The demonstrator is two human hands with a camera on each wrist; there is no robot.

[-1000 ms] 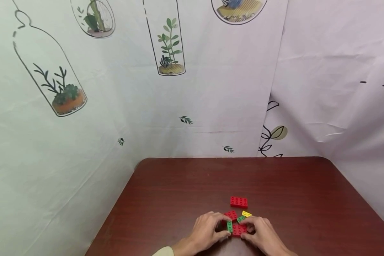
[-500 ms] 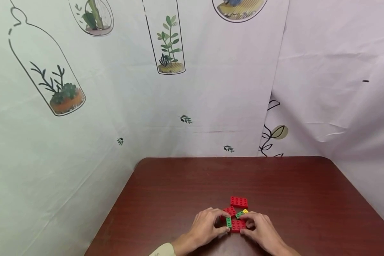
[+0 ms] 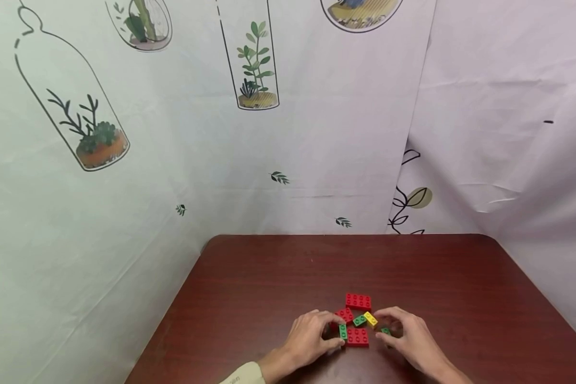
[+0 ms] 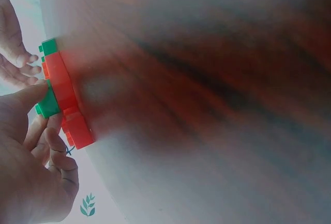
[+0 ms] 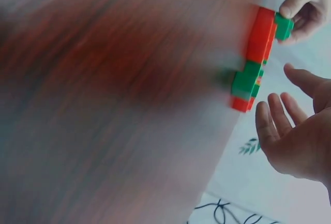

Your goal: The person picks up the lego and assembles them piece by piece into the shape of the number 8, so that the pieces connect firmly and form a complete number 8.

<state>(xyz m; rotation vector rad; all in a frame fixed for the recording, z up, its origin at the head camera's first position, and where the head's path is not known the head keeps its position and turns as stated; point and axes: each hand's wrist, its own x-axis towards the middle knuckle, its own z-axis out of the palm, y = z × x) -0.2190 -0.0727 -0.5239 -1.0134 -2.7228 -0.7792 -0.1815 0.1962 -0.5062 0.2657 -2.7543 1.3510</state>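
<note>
In the head view, my left hand [image 3: 312, 337] pinches a green brick [image 3: 343, 332] between thumb and fingers at the left end of a red brick [image 3: 357, 337]. The left wrist view shows this green brick [image 4: 49, 103] seated higher than the red brick [image 4: 62, 81]. My right hand [image 3: 415, 338] is to the right of the red brick, its fingers apart and holding nothing. Another green brick [image 3: 386, 331] lies on the table between its thumb and fingers. The right wrist view shows the right hand [image 5: 297, 131] off the bricks, fingers loosely extended.
Beyond the hands lie a second red brick [image 3: 344, 315], partly hidden by left fingers, a small green brick [image 3: 360, 320] and a yellow brick [image 3: 370, 319]. A third red brick [image 3: 358, 302] lies farther back. The brown table [image 3: 269, 277] meets a printed cloth [image 3: 312, 160] behind.
My right hand has let go of the red brick's right side and moved right. The yellow brick and a green brick at the right are now uncovered. The left hand keeps its pinch.
</note>
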